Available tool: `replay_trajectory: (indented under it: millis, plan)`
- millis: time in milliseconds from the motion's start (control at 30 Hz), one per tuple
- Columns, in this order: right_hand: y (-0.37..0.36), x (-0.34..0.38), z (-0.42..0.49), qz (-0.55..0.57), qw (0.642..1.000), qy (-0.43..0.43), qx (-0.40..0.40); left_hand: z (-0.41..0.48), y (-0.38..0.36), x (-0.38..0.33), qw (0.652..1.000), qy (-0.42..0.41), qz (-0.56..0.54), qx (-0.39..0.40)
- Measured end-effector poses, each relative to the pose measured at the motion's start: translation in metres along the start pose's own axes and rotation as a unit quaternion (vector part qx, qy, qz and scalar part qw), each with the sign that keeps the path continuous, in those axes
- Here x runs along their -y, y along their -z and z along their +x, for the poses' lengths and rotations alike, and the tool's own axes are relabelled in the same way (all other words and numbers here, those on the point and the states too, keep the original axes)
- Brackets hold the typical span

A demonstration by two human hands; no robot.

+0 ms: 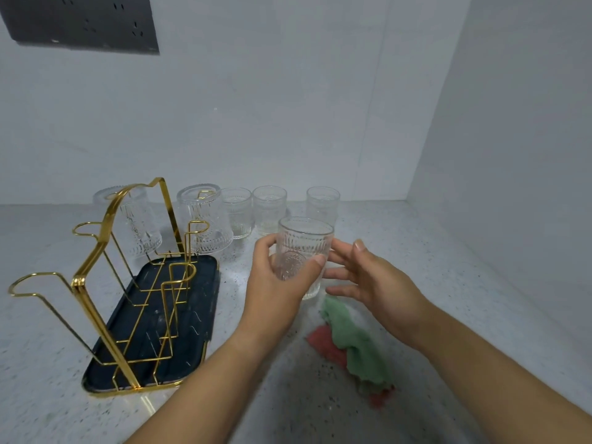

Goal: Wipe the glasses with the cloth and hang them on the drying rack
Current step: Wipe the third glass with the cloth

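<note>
My left hand (275,290) grips a clear embossed glass (302,248), upright, above the counter. My right hand (368,280) is beside it with fingers spread, fingertips at or near the glass's right side; it holds nothing. A green and red cloth (355,350) lies crumpled on the counter below my right hand. The gold wire drying rack (96,277) on a dark tray (198,322) stands at the left. Two glasses hang upside down on its far pegs, one at the left (134,219), one at the right (208,219). Three more upright glasses (269,208) stand in a row by the back wall.
The speckled counter (416,257) runs to a white back wall and a white side wall (512,155) at the right. A dark socket panel (83,24) is on the wall at the top left. The rack's near pegs (35,283) carry no glass.
</note>
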State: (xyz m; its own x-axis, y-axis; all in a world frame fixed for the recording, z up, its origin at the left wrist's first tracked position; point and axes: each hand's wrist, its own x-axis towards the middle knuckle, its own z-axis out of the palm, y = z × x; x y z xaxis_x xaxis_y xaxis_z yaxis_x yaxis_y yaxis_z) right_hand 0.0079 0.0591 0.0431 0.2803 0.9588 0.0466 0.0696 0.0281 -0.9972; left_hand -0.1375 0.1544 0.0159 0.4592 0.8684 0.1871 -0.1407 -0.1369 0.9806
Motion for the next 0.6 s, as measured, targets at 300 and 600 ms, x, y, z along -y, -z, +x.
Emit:
replay_trajectory:
  millis: [300, 600]
  plan:
    - [0.005, -0.001, -0.038, -0.357, 0.927, -0.071, -0.086, -0.009, 0.003, 0.012, 0.997, 0.003, -0.081, 0.006]
    - [-0.005, -0.02, -0.041, -0.467, 0.874, -0.127, -0.048, -0.008, 0.02, 0.015, 0.993, 0.034, -0.117, 0.008]
